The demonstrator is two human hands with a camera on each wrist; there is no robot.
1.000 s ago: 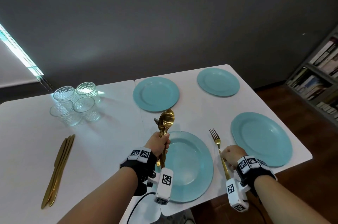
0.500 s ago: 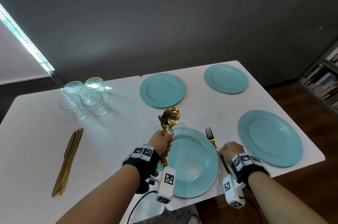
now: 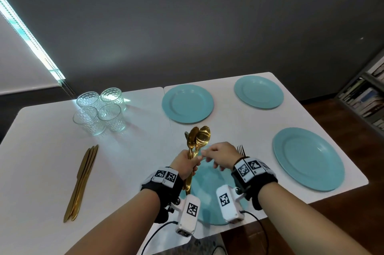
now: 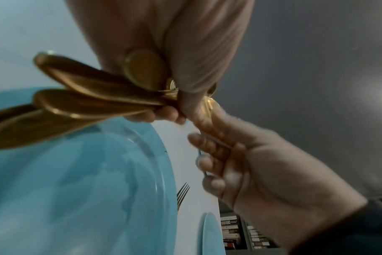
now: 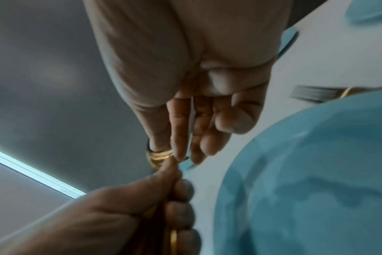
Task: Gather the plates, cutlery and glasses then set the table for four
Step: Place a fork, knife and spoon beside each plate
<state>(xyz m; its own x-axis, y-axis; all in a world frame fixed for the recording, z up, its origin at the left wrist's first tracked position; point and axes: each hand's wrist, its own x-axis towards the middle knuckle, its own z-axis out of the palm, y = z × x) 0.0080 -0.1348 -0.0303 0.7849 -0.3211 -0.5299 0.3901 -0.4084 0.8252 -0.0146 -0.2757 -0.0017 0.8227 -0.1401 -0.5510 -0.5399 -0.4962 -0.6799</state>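
Note:
My left hand [image 3: 185, 163] grips a bundle of gold spoons and forks [image 3: 199, 139] upright over the near teal plate [image 3: 209, 190]. My right hand [image 3: 218, 154] has come across to the bundle. In the right wrist view its thumb and forefinger [image 5: 179, 151] pinch a piece of gold cutlery [image 5: 160, 156] just above the left fist; I cannot tell whether it is a spoon or a fork. One gold fork [image 3: 241, 148] lies on the table to the right of the near plate. Three more teal plates [image 3: 187, 103] [image 3: 258, 92] [image 3: 307, 158] sit further out.
Several clear glasses [image 3: 99, 109] stand clustered at the back left of the white table [image 3: 135, 134]. Gold knives [image 3: 82, 180] lie together near the left. A bookshelf [image 3: 365, 98] stands to the right, beyond the table's edge.
My right hand let go of the fork beside the near plate and moved left and up to the cutlery bundle. The left hand kept its hold.

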